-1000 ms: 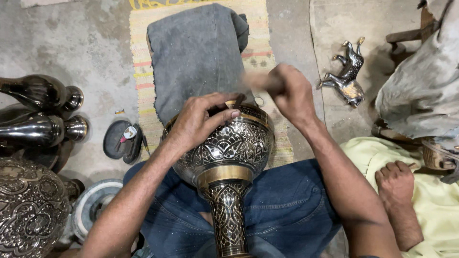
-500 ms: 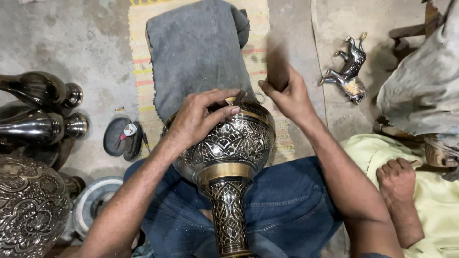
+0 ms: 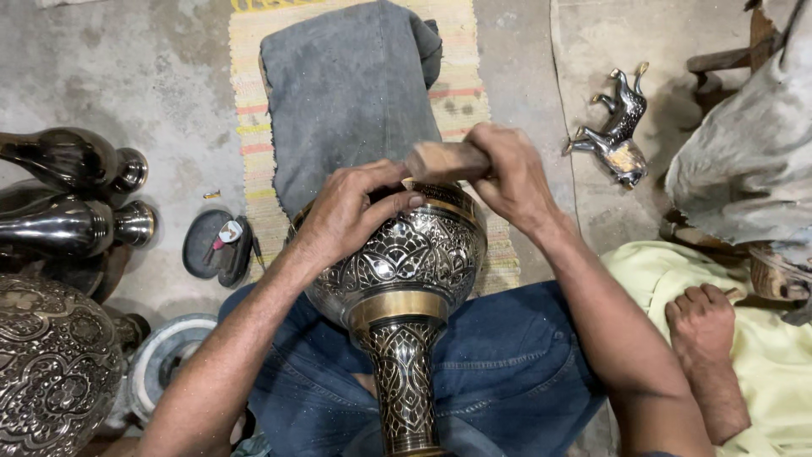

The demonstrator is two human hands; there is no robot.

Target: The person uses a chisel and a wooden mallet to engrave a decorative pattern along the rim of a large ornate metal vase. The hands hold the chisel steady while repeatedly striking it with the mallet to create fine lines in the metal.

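Brass and black, an engraved metal vase [image 3: 397,279] is laid across the lap of a person in blue jeans [image 3: 507,364], its neck pointing toward the camera and its rounded body over the knees. The left hand [image 3: 351,211] is pressed on the upper shoulder of the vase, fingers curled together against the metal. A wooden mallet [image 3: 444,161] is clamped in the right hand [image 3: 507,173], its head held just above the vase rim, close to the left fingertips. A grey cloth [image 3: 347,101] is spread on a striped mat [image 3: 469,97] beyond the vase. Two dark polished vases [image 3: 72,195] are seen lying at the left, a metal horse figurine [image 3: 617,131] at the right, where another person's hand [image 3: 700,322] is rested on pale yellow fabric [image 3: 778,372]
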